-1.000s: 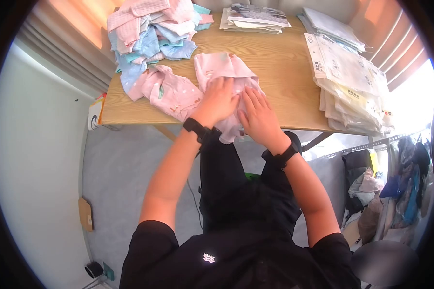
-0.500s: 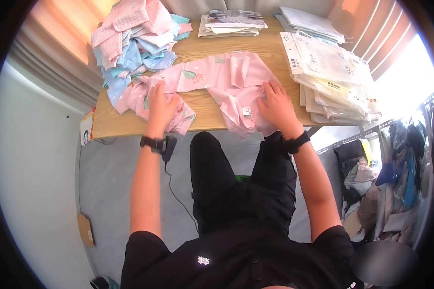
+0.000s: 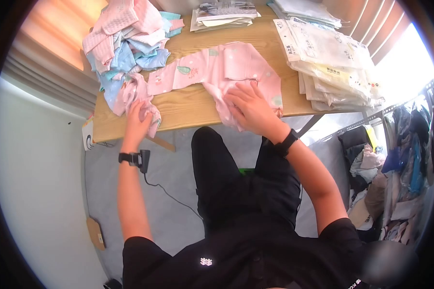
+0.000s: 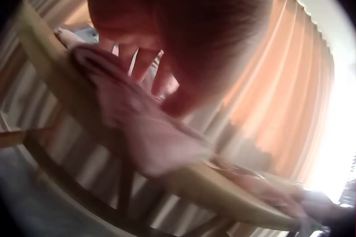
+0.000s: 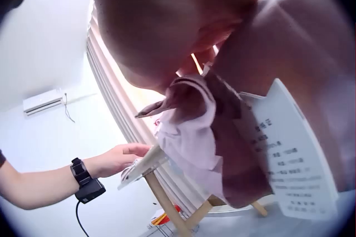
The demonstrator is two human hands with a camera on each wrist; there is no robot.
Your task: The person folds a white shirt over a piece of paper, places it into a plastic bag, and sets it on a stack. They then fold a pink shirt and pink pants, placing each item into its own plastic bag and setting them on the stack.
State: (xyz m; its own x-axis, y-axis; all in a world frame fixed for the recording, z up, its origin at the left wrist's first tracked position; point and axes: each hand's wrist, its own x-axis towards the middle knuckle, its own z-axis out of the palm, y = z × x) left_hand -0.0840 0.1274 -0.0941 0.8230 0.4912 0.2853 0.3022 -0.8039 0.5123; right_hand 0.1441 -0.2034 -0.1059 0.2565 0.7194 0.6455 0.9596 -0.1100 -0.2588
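Note:
A pink printed garment (image 3: 193,70) lies spread on the wooden table, one long narrow part reaching left. My right hand (image 3: 252,107) rests on its lower right part, fingers extended over the fabric. A white printed tag (image 5: 295,159) hangs from the garment under that hand in the right wrist view. At the table's front left, my left hand (image 3: 139,120) lies on a second, crumpled pink garment (image 3: 136,89), beside the clothes pile. In the left wrist view its fingers (image 4: 143,64) reach over pink cloth (image 4: 150,131) that droops past the table edge.
A heap of pink, blue and white clothes (image 3: 125,43) stands at the back left. Flat packets (image 3: 224,15) lie at the back. Clear plastic bags (image 3: 328,62) are stacked on the right. Hanging bags and clothes (image 3: 410,159) fill a rack at the right.
My hands have gone from close together to wide apart. The spread garment's long part now reaches left, and the crumpled garment has shifted left with my left hand.

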